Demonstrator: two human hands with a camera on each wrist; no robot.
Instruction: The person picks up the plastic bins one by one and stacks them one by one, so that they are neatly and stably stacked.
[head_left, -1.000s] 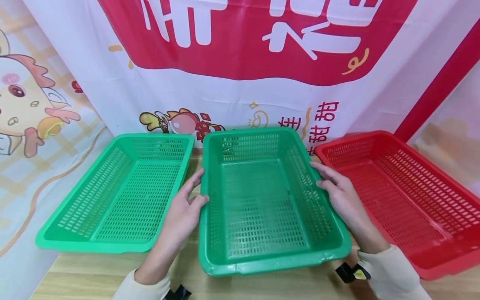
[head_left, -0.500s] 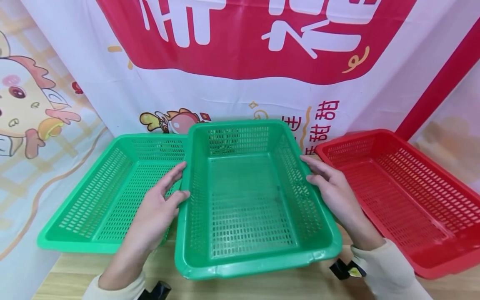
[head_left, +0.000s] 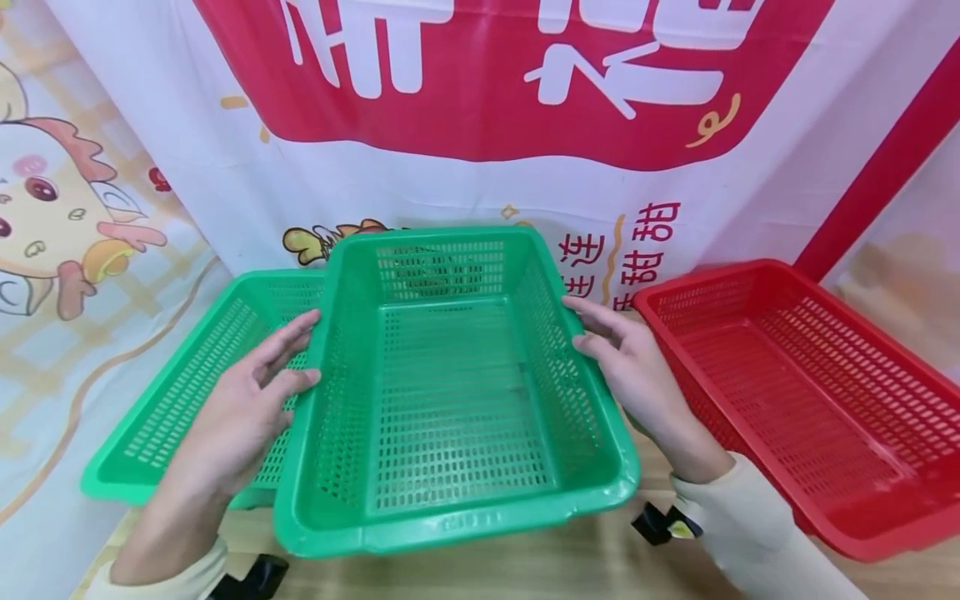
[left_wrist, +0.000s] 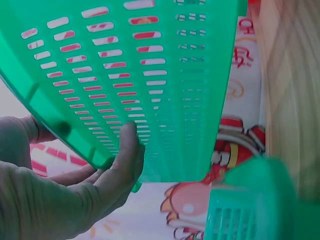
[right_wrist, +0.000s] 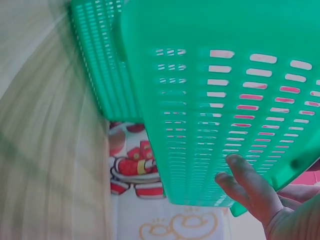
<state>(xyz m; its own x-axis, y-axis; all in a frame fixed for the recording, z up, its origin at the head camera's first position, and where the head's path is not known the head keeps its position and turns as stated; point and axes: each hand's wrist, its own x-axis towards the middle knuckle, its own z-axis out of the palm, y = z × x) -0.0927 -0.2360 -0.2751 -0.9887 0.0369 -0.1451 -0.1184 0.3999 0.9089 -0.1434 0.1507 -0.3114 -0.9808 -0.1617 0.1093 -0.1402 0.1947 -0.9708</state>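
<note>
Both hands hold a green plastic basket [head_left: 465, 533] with slotted sides, tilted and raised off the table. My left hand [head_left: 232, 425] grips its left rim, and my right hand [head_left: 633, 367] grips the right rim. In the left wrist view, fingers of the left hand [left_wrist: 100, 190] lie against the outer wall of the basket [left_wrist: 165, 70] below the rim. The right wrist view has the right hand [right_wrist: 265, 200] doing likewise on the other wall. A second green basket [head_left: 180, 417] sits at left, partly hidden behind the held one.
A red basket [head_left: 795, 417] stands on the wooden table [head_left: 585, 558] at right. Behind everything hangs a white and red printed cloth [head_left: 450, 183]. The second green basket's edge [left_wrist: 245, 200] is close below the held basket in the left wrist view.
The held basket and both hands have moved left and slightly up, now overlapping the left green basket. More table shows between the held basket and the red one.
</note>
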